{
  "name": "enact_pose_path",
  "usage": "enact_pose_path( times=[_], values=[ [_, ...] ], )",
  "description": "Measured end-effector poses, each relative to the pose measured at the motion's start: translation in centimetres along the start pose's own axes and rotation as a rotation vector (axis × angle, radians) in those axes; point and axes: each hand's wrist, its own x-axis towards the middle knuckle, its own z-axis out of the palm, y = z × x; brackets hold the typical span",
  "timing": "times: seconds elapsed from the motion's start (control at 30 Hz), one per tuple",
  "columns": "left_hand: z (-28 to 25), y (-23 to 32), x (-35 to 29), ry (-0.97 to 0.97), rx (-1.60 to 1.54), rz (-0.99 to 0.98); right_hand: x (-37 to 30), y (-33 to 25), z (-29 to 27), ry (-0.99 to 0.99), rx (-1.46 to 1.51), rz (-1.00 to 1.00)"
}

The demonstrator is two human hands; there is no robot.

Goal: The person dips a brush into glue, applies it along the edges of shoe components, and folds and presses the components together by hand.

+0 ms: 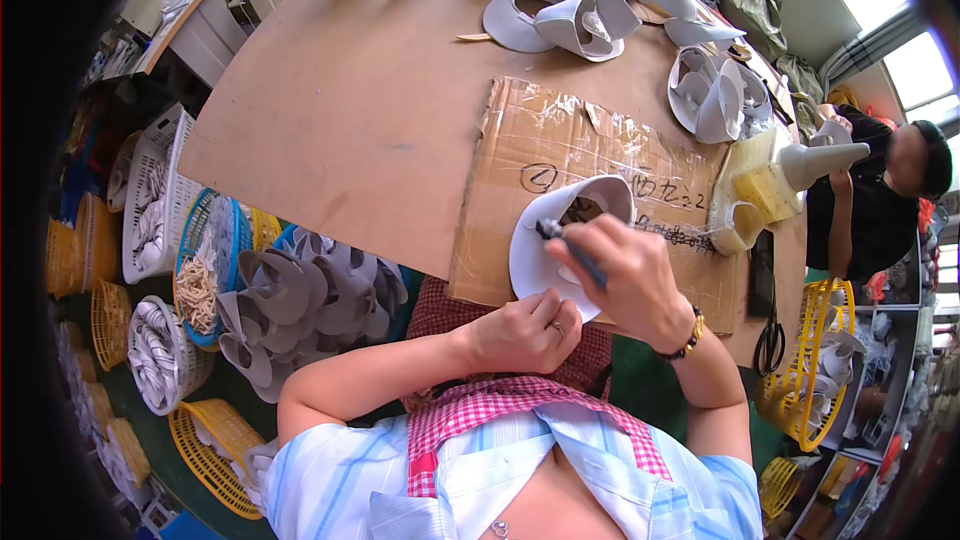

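Note:
A white curved shoe upper (534, 258) rests on a flat piece of cardboard (500, 155) at the table's near edge. My left hand (530, 332) is closed at the near rim of the upper, fingertips pinched on it. Above the upper, my right hand (625, 275) grips a brush-like tool (582, 262) with a dark handle. Its dark end points left over the upper's inner side; I cannot make out the exact tip. My right fingers partly cover the upper.
A yellowish plastic container with a grey cone nozzle (800, 168) stands at the cardboard's right. Black scissors (769, 345) hang at the table edge. More white uppers (590, 25) lie at the back. A basket of uppers (300, 290) is left; a person (870, 190) sits right.

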Motion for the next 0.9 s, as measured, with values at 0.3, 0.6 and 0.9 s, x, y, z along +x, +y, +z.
enact_pose_path(
  times=[0.3, 0.6, 0.9],
  values=[
    [-2.9, -4.1, 0.7, 0.132, -0.695, -0.626, 0.0, 0.7, -7.1, 0.285, 0.259, 0.479],
    [-0.4, -7.6, 1.3, 0.006, -0.466, -0.794, -4.2, 1.0, -7.4, 0.310, 0.375, 0.583],
    [-0.8, -8.1, 0.0, 0.017, -0.404, -0.964, -5.2, 1.8, -7.2, 0.329, 0.409, 0.602]
  ],
)
